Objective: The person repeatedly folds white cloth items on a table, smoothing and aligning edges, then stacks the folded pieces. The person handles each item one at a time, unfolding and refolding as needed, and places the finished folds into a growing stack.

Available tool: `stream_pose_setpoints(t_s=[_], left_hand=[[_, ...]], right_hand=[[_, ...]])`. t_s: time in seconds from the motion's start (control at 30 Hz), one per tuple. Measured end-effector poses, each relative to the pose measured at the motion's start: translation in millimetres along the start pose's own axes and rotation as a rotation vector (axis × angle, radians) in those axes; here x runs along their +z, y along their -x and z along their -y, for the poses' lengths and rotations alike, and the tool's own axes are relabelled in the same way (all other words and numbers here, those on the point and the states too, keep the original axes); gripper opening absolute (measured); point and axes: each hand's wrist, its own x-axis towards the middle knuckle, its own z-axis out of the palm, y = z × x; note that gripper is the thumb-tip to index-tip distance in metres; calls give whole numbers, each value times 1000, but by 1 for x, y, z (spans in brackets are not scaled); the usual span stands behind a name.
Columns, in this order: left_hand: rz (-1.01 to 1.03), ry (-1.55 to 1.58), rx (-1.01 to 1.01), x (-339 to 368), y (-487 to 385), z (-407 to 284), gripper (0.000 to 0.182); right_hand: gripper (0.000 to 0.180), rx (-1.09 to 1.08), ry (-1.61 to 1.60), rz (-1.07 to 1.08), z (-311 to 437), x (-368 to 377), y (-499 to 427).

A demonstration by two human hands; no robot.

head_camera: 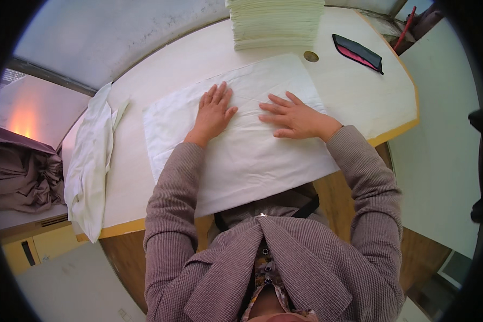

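Observation:
A white rectangular cloth (241, 161), slightly creased, lies spread on the table in front of me, its near edge reaching the table's front. My left hand (214, 109) rests palm down on its upper left part, fingers pointing away from me. On the upper right part lies my right hand (294, 117), also palm down, with its fingers spread and pointing left. Neither hand holds anything. Small wrinkles run through the fabric between and below the hands.
Beyond the cloth rises a tall stack of folded white cloths (277, 26). A grey and pink pouch (358, 54) lies right of a round cable-hole cover (310, 56) in the tabletop (370, 100). Crumpled white fabric (90, 161) hangs over the left front edge, beside bunched brown fabric (22, 177).

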Motion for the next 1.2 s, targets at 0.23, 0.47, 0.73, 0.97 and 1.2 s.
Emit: stream_pose_setpoints(t_s=[0.23,0.47,0.73,0.97,1.2], left_hand=[[-3,-3,71,4,7,-21,56],[10,169,213,8,10,-61,60],[60,-66,209,1,52,-82,66],[82,-20,235,-19,123,-91,68],[115,16,159,-46,208,-115,74]], right_hand=[[69,-95,-3,-105,50,26,1],[65,66,-318,-142,13,10,27],[64,185,119,-158,2,27,59],[81,55,88,-118,61,27,70],[72,34,79,-133,117,28,122]])
